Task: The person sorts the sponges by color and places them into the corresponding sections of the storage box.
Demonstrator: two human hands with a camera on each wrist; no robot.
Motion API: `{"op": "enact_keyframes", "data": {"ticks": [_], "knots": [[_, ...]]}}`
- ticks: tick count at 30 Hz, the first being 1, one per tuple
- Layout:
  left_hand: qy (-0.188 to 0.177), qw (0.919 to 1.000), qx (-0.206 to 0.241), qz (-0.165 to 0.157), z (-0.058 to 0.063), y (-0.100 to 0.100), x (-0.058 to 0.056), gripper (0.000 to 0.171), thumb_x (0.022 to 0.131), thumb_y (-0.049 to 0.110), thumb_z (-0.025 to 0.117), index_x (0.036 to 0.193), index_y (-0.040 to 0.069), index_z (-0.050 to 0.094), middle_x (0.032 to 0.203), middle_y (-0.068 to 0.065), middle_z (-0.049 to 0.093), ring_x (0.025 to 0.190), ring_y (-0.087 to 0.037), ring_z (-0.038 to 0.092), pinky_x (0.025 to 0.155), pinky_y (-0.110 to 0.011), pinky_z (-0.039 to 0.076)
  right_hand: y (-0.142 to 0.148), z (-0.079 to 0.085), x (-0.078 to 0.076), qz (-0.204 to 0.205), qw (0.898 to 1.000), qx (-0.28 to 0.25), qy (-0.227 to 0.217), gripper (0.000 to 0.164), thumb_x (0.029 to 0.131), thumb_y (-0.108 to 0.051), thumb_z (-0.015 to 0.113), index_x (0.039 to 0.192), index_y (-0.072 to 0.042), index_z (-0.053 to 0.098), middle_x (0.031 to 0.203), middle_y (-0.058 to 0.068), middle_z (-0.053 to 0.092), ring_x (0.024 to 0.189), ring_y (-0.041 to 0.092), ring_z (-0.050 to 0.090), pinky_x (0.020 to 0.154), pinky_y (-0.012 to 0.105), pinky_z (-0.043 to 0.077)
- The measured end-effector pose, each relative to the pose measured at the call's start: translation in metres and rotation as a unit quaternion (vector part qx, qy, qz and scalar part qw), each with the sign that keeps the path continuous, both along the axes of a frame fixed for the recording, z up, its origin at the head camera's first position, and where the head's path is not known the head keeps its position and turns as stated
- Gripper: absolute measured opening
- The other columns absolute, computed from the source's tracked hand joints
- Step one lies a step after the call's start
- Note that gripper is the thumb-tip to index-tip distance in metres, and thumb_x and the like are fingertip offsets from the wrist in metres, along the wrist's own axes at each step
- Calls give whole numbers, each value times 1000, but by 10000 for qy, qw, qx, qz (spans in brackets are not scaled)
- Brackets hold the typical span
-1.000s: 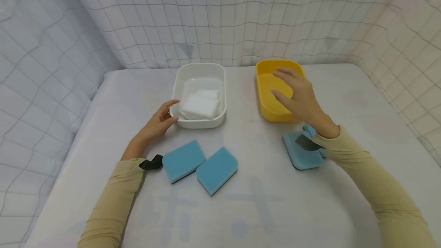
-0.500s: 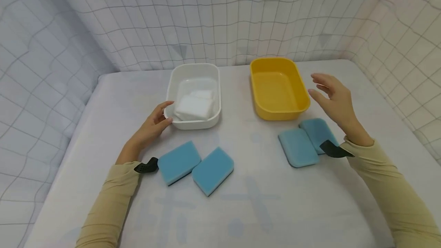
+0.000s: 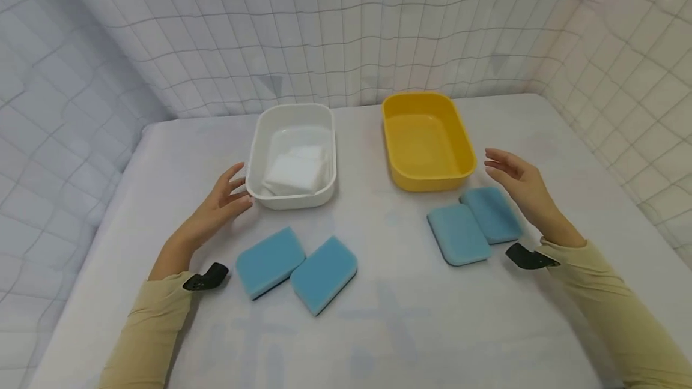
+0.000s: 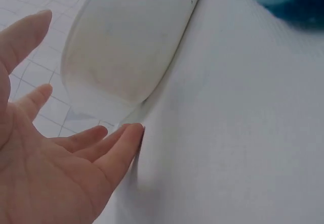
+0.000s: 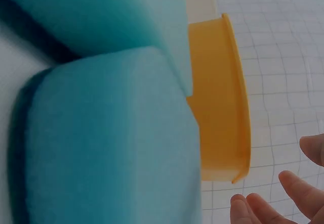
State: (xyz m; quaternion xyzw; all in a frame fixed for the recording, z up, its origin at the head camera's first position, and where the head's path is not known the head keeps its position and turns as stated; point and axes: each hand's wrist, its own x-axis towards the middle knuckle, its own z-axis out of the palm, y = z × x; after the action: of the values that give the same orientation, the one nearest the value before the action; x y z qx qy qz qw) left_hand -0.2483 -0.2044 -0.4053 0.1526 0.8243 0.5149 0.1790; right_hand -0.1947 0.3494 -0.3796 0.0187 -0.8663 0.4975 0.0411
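My left hand (image 3: pixel 213 209) is beside the near left corner of a white plastic tub (image 3: pixel 294 202), fingers spread and holding nothing. In the left wrist view the tub's outer wall (image 4: pixel 121 42) rises just past the fingertips. Folded white cloth-like pieces (image 3: pixel 296 173) lie in the tub's near half. To the right, my right hand (image 3: pixel 521 188) hovers with loosely bent fingers and nothing in them, near the yellow tub (image 3: pixel 432 185). Below that tub lie two blue sponges, one (image 3: pixel 458 235) slightly overlapped by or touching the other (image 3: pixel 492 215).
Two more blue sponges, one (image 3: pixel 270 262) touching the other (image 3: pixel 324 275), lie in front of the white tub. All stand on a white-covered table (image 3: pixel 389 341). Grid-patterned fabric walls (image 3: pixel 346 29) enclose the back and both sides.
My right hand has moved from over the yellow tub to its right side, then slightly nearer. My left hand has let go of the white tub's rim and drawn back left.
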Motion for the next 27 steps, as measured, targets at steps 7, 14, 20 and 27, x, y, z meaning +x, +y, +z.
{"op": "enact_keyframes", "data": {"ticks": [7, 14, 20, 27], "knots": [[360, 9989, -243, 179, 5, -16, 45, 63, 99, 23, 46, 151, 15, 11, 150, -23, 24, 118, 12, 45, 86, -6, 40, -3, -7, -8, 385, 9986, -125, -348, 53, 97, -31, 50, 143, -9, 36, 148, 15, 35, 111, -8, 43, 85, 2, 39], [1349, 9908, -137, 25, 5, 1, 86, 50, 96, 9, 50, 142, 1, 31, 138, 14, 42, 116, 17, 44, 87, -4, 41, -8, -10, -15, 740, 9967, -276, -212, 50, 99, -25, 47, 142, -4, 36, 147, 20, 34, 111, -7, 44, 87, 2, 38], [1951, 9774, -803, -133, 7, 19, 105, 50, 92, 11, 58, 139, 7, 40, 138, 1, 48, 120, 18, 39, 91, -5, 38, -6, -14, -16, 792, 9962, -215, -304, 49, 99, -25, 46, 142, -4, 37, 149, 19, 33, 113, -5, 42, 88, 2, 36], [2273, 9558, -1835, -331, 11, 37, 115, 46, 89, 27, 64, 133, 23, 49, 140, -8, 45, 131, -20, 43, 97, -34, 43, -2, -15, -20, 754, 9958, 111, -505, 48, 100, -28, 45, 141, -5, 39, 151, 16, 33, 133, 29, 36, 106, 20, 35]]}}
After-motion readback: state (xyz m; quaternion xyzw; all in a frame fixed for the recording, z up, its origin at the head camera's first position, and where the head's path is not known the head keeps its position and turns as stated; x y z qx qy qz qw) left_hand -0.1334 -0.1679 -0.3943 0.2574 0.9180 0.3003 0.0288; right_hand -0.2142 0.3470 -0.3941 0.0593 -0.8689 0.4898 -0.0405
